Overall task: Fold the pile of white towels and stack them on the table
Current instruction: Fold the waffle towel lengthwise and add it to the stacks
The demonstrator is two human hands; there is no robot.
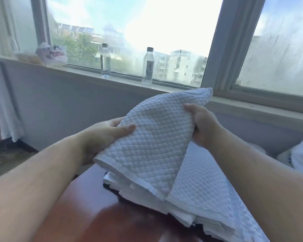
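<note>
Both hands gripping a folded white waffle towel [156, 137] mid-frame — left hand [101, 137] with thumb on top, right hand [203, 126] pinching its edge — above the towel stack [199, 198] sitting on a reddish-brown table [87, 215]. Two water bottles [148, 66] standing on the windowsill [77, 70] behind.

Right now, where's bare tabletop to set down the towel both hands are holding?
Bare wood shows on the table left of the towel stack, under the left forearm. The sill has gaps either side of the two bottles. Crowded: the table's right, covered by the stack. The left hand and right hand grip the folded towel above it.
</note>
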